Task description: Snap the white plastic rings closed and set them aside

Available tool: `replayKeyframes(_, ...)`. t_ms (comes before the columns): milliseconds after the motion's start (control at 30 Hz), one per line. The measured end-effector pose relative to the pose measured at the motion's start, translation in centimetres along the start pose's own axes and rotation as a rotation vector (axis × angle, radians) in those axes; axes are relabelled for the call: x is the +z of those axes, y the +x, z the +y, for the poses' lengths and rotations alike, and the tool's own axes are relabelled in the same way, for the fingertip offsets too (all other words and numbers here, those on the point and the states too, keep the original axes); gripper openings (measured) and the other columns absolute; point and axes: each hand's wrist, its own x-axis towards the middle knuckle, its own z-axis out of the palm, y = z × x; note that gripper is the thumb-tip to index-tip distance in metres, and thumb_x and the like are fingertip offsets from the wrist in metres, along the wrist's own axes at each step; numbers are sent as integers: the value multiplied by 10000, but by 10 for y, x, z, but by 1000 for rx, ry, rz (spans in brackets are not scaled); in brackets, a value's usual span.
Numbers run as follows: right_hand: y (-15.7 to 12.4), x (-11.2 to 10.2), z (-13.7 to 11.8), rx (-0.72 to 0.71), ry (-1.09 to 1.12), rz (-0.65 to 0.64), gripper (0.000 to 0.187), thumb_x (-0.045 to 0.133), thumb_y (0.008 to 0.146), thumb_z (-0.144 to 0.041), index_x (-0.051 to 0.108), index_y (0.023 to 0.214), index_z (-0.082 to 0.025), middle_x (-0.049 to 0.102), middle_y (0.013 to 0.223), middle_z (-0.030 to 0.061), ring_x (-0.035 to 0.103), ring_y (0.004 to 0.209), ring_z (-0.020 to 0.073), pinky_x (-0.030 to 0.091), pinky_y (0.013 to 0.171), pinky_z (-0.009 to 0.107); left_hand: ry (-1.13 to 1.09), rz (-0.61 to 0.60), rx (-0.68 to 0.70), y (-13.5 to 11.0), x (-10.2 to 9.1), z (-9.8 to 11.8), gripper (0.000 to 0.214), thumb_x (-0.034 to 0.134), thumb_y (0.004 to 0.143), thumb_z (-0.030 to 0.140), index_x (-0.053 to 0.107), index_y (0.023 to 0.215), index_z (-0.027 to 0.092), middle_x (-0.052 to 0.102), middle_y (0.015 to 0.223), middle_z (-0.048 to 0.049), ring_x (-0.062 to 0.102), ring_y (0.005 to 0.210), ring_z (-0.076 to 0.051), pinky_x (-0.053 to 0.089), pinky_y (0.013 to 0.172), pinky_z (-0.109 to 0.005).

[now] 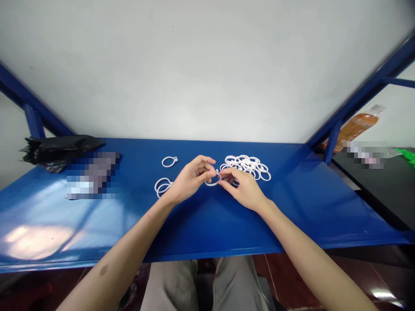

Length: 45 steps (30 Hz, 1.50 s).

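Between my two hands, just above the blue table, is a white plastic ring with a small loop at its top. My left hand pinches it from the left with thumb and fingertips. From the right, my right hand has its thumb and fingers closed on the same ring. A pile of similar white rings lies right behind my right hand. Left of my left hand are overlapping white rings, partly hidden by it, and a single white ring farther back.
A black plastic bag and a blurred-out object lie on the left of the blue table. Blue metal bars rise at both sides before a pale wall. A bottle of orange drink stands on a dark surface at right.
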Motion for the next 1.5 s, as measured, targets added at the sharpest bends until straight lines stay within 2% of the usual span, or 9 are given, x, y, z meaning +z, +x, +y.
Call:
replayKeyframes(200, 1, 6, 3, 0, 16, 122, 93, 604, 956, -255, 631, 1043, -237, 725, 906, 17, 689, 774, 156, 571, 712, 296, -56, 6, -56, 1, 1, -1, 369, 773, 802, 308, 599, 1103, 184, 651, 974, -29, 647, 856, -140, 523, 786, -284)
replayKeyframes(400, 2, 5, 2, -50, -21, 146, 87, 590, 970, -244, 652, 1028, -227, 707, 899, 25, 666, 766, 159, 554, 700, 303, 83, 73, -118, 1, 3, -8, 226, 697, 837, 369, 627, 908, 166, 716, 851, -39, 700, 812, -182, 535, 784, -317)
replayKeyframes(600, 1, 3, 2, -164, -21, 99, 107, 552, 1009, -232, 647, 962, -221, 705, 935, 54, 661, 855, 183, 544, 756, 339, 409, 129, 38, -6, 8, -7, 86, 625, 879, 258, 635, 824, 194, 728, 782, 10, 670, 739, -146, 470, 699, -254)
replayKeyframes(800, -3, 5, 8, -284, -151, 22, 121, 514, 1021, -190, 632, 1007, -211, 699, 969, 78, 653, 904, 201, 543, 788, 353, 605, 77, 183, -8, 12, -9, 118, 590, 908, 179, 638, 803, 207, 716, 753, 37, 649, 686, -122, 449, 677, -232)
replayKeyframes(1000, 4, -16, 14, -175, -359, 216, 141, 509, 1011, -212, 648, 1036, -213, 697, 987, 84, 646, 954, 231, 530, 855, 380, 782, 111, 273, 0, -1, -6, 156, 594, 954, 321, 720, 1015, 251, 755, 1037, -38, 650, 989, -226, 477, 928, -349)
replayKeyframes(1133, 1, -51, 30, 45, -539, 266, 155, 521, 987, -262, 671, 979, -221, 674, 1003, 105, 625, 966, 273, 514, 850, 424, 1193, 329, 45, 2, -28, -6, 294, 524, 957, 333, 699, 1152, 199, 688, 1178, -160, 552, 1135, -358, 432, 987, -494)
replayKeyframes(1233, -3, -67, 39, 153, -530, 148, 144, 542, 963, -273, 675, 936, -224, 680, 946, 81, 637, 881, 254, 512, 770, 395, 1438, 410, -211, 1, -43, -8, 399, 490, 951, 377, 642, 1249, 159, 631, 1248, -214, 529, 1164, -400, 447, 933, -517)
replayKeyframes(1333, -5, -71, 41, 209, -477, 14, 126, 555, 944, -256, 675, 920, -227, 698, 938, 58, 644, 837, 228, 502, 719, 363, 1525, 397, -333, -1, -50, -11, 423, 458, 955, 398, 629, 1241, 137, 643, 1222, -223, 536, 1161, -408, 443, 920, -517)
replayKeyframes(1500, -6, -70, 40, 240, -492, -68, 112, 568, 902, -197, 670, 863, -220, 702, 923, 48, 639, 865, 224, 494, 739, 361, 1533, 311, -313, -1, -50, -12, 342, 440, 950, 309, 632, 1184, 151, 683, 1160, -199, 564, 1124, -398, 439, 894, -502)
